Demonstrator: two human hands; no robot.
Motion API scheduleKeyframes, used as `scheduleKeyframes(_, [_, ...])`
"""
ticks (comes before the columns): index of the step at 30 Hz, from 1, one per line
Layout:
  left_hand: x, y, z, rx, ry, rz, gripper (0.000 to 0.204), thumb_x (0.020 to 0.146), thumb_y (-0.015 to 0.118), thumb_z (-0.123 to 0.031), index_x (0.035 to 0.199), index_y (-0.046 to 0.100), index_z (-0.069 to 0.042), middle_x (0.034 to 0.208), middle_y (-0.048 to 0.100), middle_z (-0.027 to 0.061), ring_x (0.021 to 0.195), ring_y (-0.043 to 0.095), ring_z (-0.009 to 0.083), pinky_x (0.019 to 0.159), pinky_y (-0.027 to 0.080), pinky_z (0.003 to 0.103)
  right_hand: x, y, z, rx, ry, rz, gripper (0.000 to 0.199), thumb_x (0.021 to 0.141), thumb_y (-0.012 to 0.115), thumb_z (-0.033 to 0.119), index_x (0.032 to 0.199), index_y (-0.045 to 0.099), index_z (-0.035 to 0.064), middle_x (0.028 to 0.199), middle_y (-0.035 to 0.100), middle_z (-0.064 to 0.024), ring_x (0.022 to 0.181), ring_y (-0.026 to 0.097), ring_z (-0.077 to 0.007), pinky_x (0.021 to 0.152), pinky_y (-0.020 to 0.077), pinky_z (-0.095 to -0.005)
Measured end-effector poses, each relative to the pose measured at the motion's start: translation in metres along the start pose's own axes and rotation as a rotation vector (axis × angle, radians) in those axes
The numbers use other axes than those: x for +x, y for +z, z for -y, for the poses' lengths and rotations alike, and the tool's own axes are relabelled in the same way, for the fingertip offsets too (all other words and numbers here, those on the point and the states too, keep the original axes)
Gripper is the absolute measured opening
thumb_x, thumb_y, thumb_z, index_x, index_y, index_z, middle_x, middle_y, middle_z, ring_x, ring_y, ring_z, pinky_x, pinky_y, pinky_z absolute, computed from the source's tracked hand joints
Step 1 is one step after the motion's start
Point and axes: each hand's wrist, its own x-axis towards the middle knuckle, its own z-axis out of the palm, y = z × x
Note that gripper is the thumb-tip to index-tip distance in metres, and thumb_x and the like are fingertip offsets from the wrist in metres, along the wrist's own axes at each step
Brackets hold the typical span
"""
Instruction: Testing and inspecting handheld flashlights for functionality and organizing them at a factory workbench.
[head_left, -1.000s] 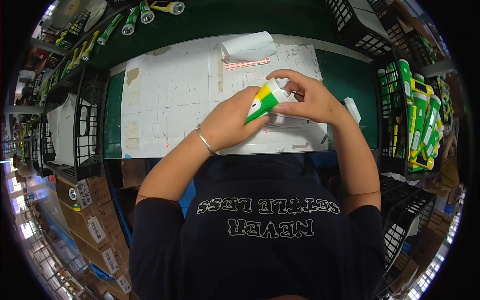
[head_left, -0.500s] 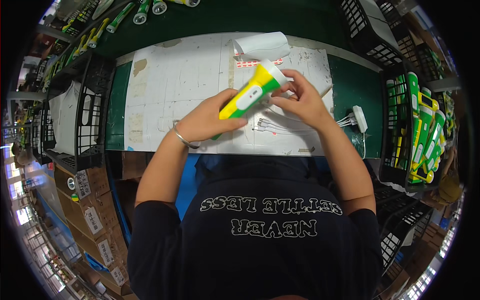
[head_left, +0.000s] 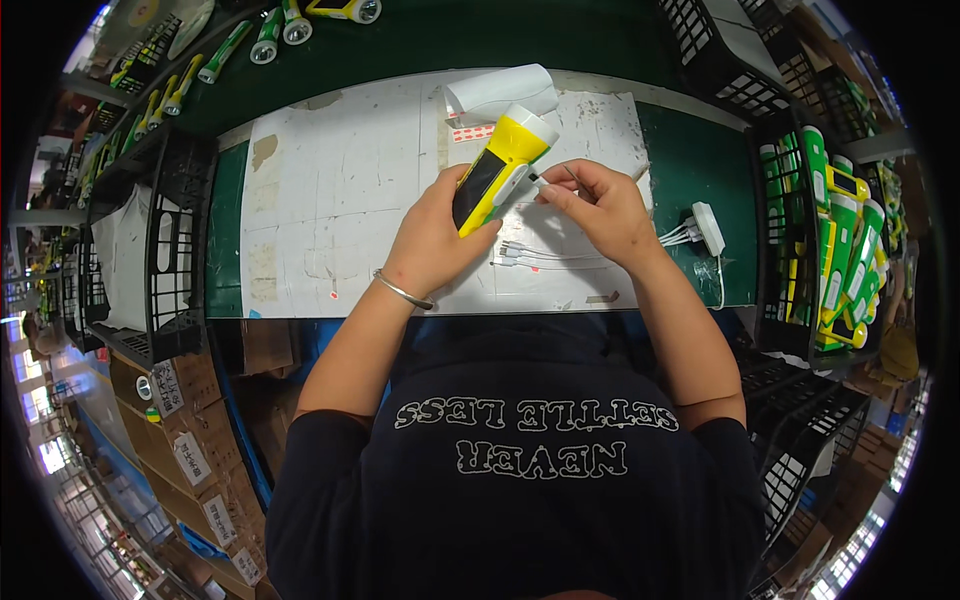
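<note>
My left hand (head_left: 432, 235) is closed around the handle of a yellow and green flashlight (head_left: 512, 142) with a white head. The flashlight tilts up and to the right, and a dark panel shows on its side. At the flashlight's right side, my right hand (head_left: 608, 212) pinches a small cable plug (head_left: 537, 180) close against the white strip. Whether the plug sits in a socket I cannot tell. Several loose white charging cables (head_left: 525, 256) lie on the board below, running to a white charger block (head_left: 709, 229) on the right.
A white work board (head_left: 330, 190) covers the green table. Behind the flashlight lies a curled white sheet (head_left: 505, 92). A black basket full of flashlights (head_left: 842, 245) stands at right, and a black crate (head_left: 165, 235) with white sheeting at left. More flashlights (head_left: 266, 38) lie at far left.
My left hand has turned the flashlight, so its dark panel now faces up and the white strip faces right. My right hand has brought a cable plug against that strip.
</note>
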Motion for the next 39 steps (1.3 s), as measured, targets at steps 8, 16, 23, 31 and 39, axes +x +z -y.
scheduleKeyframes(8, [-0.001,0.015,-0.017,0.204,0.198,-0.153,0.060,0.075,0.072,-0.020,0.126,0.045,-0.004,0.108,0.058,0.0181,0.093,0.061,0.0353,0.078,0.051,0.040,-0.007,-0.013,0.013,0.072,0.138,0.020,0.019,0.087,0.066,0.016,0.093,0.065,-0.0021,0.082,0.068,-0.0064,0.078,0.062,-0.0085,0.076,0.0473,-0.0219])
scheduleKeyframes(16, [-0.003,0.023,-0.018,0.254,0.255,-0.213,0.061,0.076,0.072,-0.020,0.127,0.043,-0.004,0.107,0.056,0.0176,0.092,0.060,0.0357,0.074,0.051,0.041,-0.011,-0.014,0.015,0.119,0.141,0.003,0.017,0.086,0.067,0.014,0.091,0.065,-0.0019,0.079,0.067,-0.0055,0.075,0.061,-0.0084,0.073,0.0464,-0.0216])
scheduleKeyframes(23, [0.003,-0.007,-0.026,-0.128,0.120,-0.262,0.065,0.081,0.068,-0.015,0.133,0.034,0.003,0.121,0.050,0.0220,0.111,0.053,0.0308,0.094,0.043,0.037,-0.018,-0.014,0.011,0.032,0.130,0.004,0.016,0.086,0.066,0.014,0.089,0.064,-0.0017,0.078,0.066,-0.0042,0.073,0.061,-0.0073,0.067,0.0451,-0.0198])
scheduleKeyframes(31, [-0.016,-0.043,-0.068,-0.395,0.231,-0.331,0.081,0.082,0.066,-0.006,0.142,0.012,0.003,0.131,0.036,0.0181,0.121,0.042,0.0248,0.101,0.036,0.038,-0.018,-0.004,-0.004,0.000,0.133,-0.001,0.017,0.083,0.068,0.016,0.086,0.064,-0.0008,0.074,0.064,-0.0010,0.065,0.051,-0.0040,0.061,0.0414,-0.0202])
scheduleKeyframes(39, [-0.020,-0.059,-0.072,-0.685,0.252,-0.378,0.076,0.084,0.064,-0.008,0.141,0.014,-0.001,0.123,0.044,0.0158,0.114,0.048,0.0212,0.098,0.040,0.036,-0.016,-0.004,-0.015,-0.152,0.090,0.007,0.016,0.082,0.069,0.016,0.081,0.063,0.0002,0.070,0.061,0.0004,0.064,0.050,-0.0050,0.060,0.0412,-0.0202])
